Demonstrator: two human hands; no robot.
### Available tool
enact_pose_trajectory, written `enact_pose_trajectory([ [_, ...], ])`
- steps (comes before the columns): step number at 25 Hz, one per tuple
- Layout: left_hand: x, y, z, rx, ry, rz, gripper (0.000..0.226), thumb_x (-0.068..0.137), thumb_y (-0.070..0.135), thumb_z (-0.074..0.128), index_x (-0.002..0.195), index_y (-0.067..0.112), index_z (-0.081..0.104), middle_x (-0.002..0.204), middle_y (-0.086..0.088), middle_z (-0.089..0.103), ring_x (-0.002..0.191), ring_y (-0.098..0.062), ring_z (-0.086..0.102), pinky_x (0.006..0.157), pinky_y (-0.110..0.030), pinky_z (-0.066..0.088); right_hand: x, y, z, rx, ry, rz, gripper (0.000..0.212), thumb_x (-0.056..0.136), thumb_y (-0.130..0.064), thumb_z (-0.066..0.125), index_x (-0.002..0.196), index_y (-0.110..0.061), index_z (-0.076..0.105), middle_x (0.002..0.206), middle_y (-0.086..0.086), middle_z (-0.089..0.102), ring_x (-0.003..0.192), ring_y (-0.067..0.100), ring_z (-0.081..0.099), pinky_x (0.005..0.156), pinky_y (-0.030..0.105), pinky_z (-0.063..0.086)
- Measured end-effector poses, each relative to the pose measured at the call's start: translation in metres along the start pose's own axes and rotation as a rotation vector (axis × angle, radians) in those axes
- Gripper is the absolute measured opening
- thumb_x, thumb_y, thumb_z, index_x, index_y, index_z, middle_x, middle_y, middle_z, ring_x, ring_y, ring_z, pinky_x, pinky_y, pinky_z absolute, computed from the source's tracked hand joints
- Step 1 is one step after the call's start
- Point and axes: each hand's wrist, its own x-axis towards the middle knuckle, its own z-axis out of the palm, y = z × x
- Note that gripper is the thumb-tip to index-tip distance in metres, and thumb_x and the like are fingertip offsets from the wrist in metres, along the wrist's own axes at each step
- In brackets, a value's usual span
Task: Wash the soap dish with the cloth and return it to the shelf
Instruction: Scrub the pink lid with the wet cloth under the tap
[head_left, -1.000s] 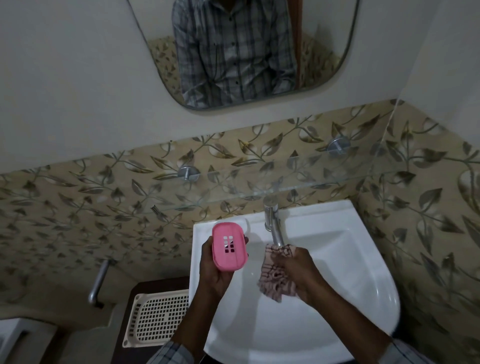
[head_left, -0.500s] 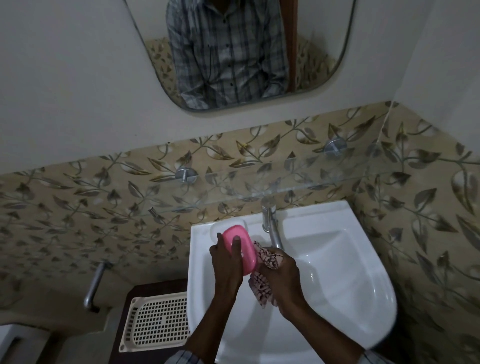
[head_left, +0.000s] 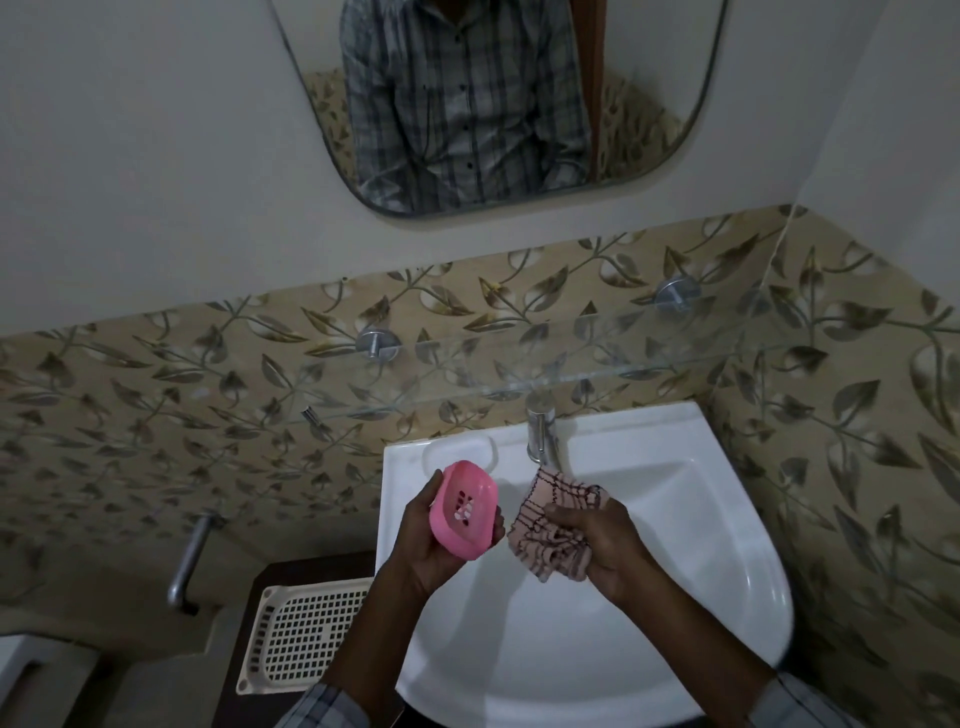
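Note:
My left hand (head_left: 431, 540) holds a pink soap dish (head_left: 464, 508) over the left rim of the white sink (head_left: 727, 597). The dish is turned so its hollow inside with drain slots faces me. My right hand (head_left: 602, 540) grips a crumpled pink cloth with dark stripes (head_left: 556, 525) just right of the dish, a small gap between them. Both are held below the chrome tap (head_left: 540, 434). A clear glass shelf (head_left: 519, 374) on two metal mounts runs along the tiled wall above the sink, with nothing on it.
A cream perforated plastic tray (head_left: 306, 634) lies on a dark stand left of the sink. A metal pipe handle (head_left: 189, 561) sticks out of the wall further left. A mirror (head_left: 493, 104) hangs above. The leaf-patterned tiled side wall closes in at the right.
The dish has been turned over: its underside faced me a second ago, then cloth and dish were pressed together, now its hollow side faces me and the cloth is slightly apart.

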Motion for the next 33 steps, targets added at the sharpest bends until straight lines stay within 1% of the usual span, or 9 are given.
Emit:
enact_pose_trajectory([
  [3, -0.001, 0.002, -0.003, 0.095, -0.026, -0.12, 0.064, 0.092, 0.048, 0.052, 0.133, -0.001, 0.052, 0.122, -0.029, 0.057, 0.106, -0.045, 0.056, 0.101, -0.06, 0.04, -0.002, 0.001, 0.014, -0.533, -0.008, -0.47, 0.031, 0.083, 0.001, 0.07, 0.11, -0.014, 0.071, 0.105, 0.006, 0.076, 0.094, 0.021, 0.073, 0.085, 0.043, 0.06],
  [6, 0.0, 0.003, 0.004, 0.159, -0.006, -0.107, 0.058, 0.093, 0.044, 0.051, 0.124, -0.003, 0.06, 0.111, -0.028, 0.067, 0.096, -0.042, 0.066, 0.088, -0.053, 0.054, 0.005, 0.026, 0.014, -1.02, -0.359, -1.115, 0.039, 0.077, 0.003, 0.061, 0.112, -0.01, 0.072, 0.11, 0.007, 0.074, 0.107, 0.019, 0.066, 0.095, 0.041, 0.053],
  [9, -0.004, 0.003, 0.011, 0.249, -0.044, -0.128, 0.051, 0.086, 0.037, 0.058, 0.115, -0.004, 0.066, 0.104, -0.027, 0.069, 0.087, -0.04, 0.069, 0.077, -0.047, 0.059, 0.04, 0.019, 0.0, -1.297, -0.633, -1.504, 0.026, 0.088, -0.005, 0.063, 0.111, -0.009, 0.074, 0.118, 0.011, 0.071, 0.117, 0.023, 0.061, 0.106, 0.045, 0.044],
  [12, -0.001, 0.011, 0.009, 0.261, -0.076, -0.098, 0.057, 0.076, 0.033, 0.072, 0.119, -0.003, 0.064, 0.106, -0.027, 0.069, 0.089, -0.04, 0.067, 0.078, -0.048, 0.058, 0.047, 0.014, 0.006, -1.312, -0.578, -1.564, 0.023, 0.088, -0.003, 0.067, 0.109, -0.01, 0.075, 0.116, 0.012, 0.072, 0.114, 0.027, 0.064, 0.106, 0.051, 0.045],
  [15, 0.0, 0.01, 0.004, 0.265, -0.081, -0.111, 0.056, 0.082, 0.036, 0.066, 0.12, -0.004, 0.063, 0.105, -0.027, 0.069, 0.087, -0.039, 0.07, 0.077, -0.046, 0.06, 0.039, 0.013, 0.009, -1.481, -0.762, -1.611, 0.034, 0.083, 0.005, 0.059, 0.11, -0.01, 0.071, 0.114, 0.013, 0.071, 0.113, 0.028, 0.061, 0.112, 0.048, 0.039],
  [20, 0.009, 0.008, 0.001, 0.24, -0.025, -0.041, 0.055, 0.088, 0.04, 0.061, 0.124, -0.002, 0.061, 0.11, -0.026, 0.065, 0.088, -0.037, 0.069, 0.077, -0.047, 0.059, 0.029, 0.03, 0.016, -1.493, -0.454, -1.438, 0.031, 0.071, -0.002, 0.076, 0.101, -0.011, 0.075, 0.099, 0.009, 0.073, 0.094, 0.03, 0.067, 0.091, 0.044, 0.054],
  [25, 0.014, -0.007, -0.011, 0.191, 0.004, 0.123, 0.056, 0.086, 0.038, 0.06, 0.126, -0.001, 0.058, 0.104, -0.025, 0.068, 0.085, -0.034, 0.071, 0.073, -0.044, 0.061, 0.023, 0.021, 0.017, -1.62, -0.429, -1.499, 0.023, 0.076, -0.008, 0.065, 0.096, -0.015, 0.073, 0.096, 0.006, 0.072, 0.097, 0.028, 0.066, 0.11, 0.048, 0.04],
  [30, 0.022, -0.02, -0.015, 0.12, -0.079, 0.207, 0.087, 0.045, 0.041, 0.096, 0.114, -0.003, 0.069, 0.098, -0.025, 0.07, 0.081, -0.034, 0.072, 0.072, -0.044, 0.06, 0.025, 0.024, 0.021, -1.722, -0.451, -1.553, 0.029, 0.082, -0.009, 0.052, 0.101, -0.015, 0.073, 0.103, 0.006, 0.071, 0.107, 0.028, 0.062, 0.115, 0.053, 0.03],
  [33, 0.022, -0.021, -0.015, 0.167, -0.08, 0.211, 0.08, 0.067, 0.045, 0.082, 0.125, -0.005, 0.061, 0.097, -0.026, 0.071, 0.08, -0.035, 0.072, 0.068, -0.043, 0.062, 0.026, 0.034, 0.011, -1.714, -0.529, -1.565, 0.026, 0.082, -0.008, 0.059, 0.103, -0.01, 0.073, 0.106, 0.011, 0.072, 0.108, 0.032, 0.064, 0.115, 0.049, 0.032],
])
